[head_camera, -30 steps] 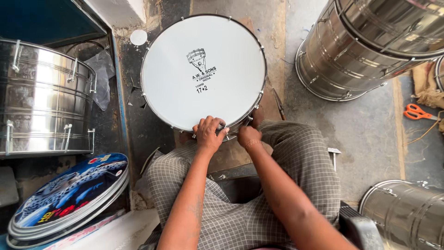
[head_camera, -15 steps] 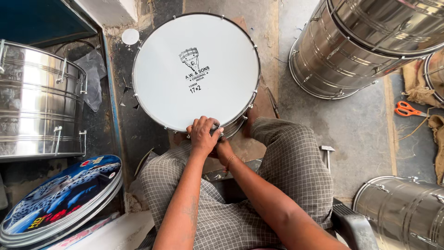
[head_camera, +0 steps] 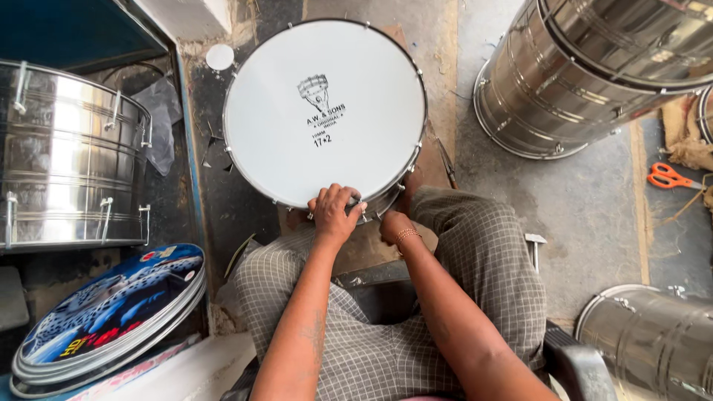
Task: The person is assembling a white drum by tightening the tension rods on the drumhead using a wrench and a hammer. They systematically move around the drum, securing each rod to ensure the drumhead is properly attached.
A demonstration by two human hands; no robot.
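The near rim of the white-headed drum (head_camera: 324,111) is gripped by the left hand (head_camera: 336,213). The right hand (head_camera: 395,226) is pressed just below that rim; what it holds cannot be told. Orange scissors (head_camera: 671,177) are seen far right.

Setting: a drum-making workshop, worked at floor level. Evidence: bare steel drum shells (head_camera: 70,156) at left, another large shell (head_camera: 594,67) lying far right, a third (head_camera: 653,341) near right. Stack of printed drumheads (head_camera: 111,312) near left. Finished white-headed drum (head_camera: 324,111) at centre on rough, stained concrete floor (head_camera: 587,215). Orange-handled scissors (head_camera: 668,177) lie at right.
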